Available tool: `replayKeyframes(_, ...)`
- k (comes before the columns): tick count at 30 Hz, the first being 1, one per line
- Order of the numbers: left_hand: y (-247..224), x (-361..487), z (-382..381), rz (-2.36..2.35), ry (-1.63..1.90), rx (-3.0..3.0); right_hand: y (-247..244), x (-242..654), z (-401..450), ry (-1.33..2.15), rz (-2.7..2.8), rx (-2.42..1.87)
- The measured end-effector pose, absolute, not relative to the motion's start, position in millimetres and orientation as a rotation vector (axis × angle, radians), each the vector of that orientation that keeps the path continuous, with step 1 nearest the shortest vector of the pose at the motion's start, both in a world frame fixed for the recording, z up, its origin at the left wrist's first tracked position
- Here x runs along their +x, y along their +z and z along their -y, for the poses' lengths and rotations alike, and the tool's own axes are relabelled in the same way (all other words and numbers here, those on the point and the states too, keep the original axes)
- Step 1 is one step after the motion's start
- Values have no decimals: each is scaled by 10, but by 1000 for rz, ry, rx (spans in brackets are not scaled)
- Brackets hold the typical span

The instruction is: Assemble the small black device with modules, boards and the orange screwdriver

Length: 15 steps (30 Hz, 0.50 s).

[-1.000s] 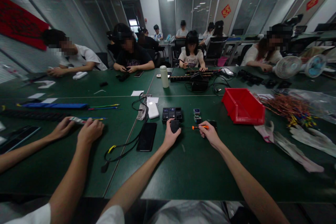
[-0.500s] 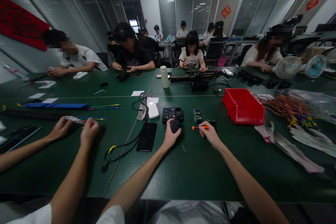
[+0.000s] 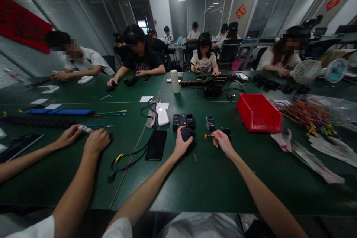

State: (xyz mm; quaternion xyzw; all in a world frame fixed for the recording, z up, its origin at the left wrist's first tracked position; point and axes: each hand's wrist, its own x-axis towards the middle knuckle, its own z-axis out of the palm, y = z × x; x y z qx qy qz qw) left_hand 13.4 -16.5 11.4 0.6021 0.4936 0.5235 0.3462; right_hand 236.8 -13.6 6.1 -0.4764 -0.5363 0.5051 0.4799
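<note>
A small black box [image 3: 186, 134] is held between the thumb and fingers of my left hand [image 3: 182, 144]. My right hand [image 3: 223, 142] grips an orange-handled screwdriver [image 3: 209, 136], whose thin shaft points left at the box's right side. Just beyond my left hand lies a black tray of dark modules [image 3: 183, 120]. Small circuit boards [image 3: 209, 123] rest on the green table [image 3: 212, 186] beyond the screwdriver. Partly behind my right hand is a dark object [image 3: 226, 132].
A co-worker's hands [image 3: 96, 141] work at my left. Beside my left arm lie a black phone [image 3: 156, 145] and a looped cable [image 3: 134, 154]. A red bin [image 3: 259, 113], gloves [image 3: 309, 156] and copper wires [image 3: 309, 113] are at right; a bottle [image 3: 174, 81] stands ahead.
My hands, the box and the screwdriver are nearly still. At left, the co-worker's nearer hand has shifted right and turned. Across the table, a person's arm has reached out to a dark object.
</note>
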Motion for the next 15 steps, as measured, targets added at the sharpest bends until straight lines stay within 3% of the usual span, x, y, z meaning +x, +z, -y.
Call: replayKeyframes(15,118,140,173,-1283,1343,1570,81,2351,142,1376,1090,-1097)
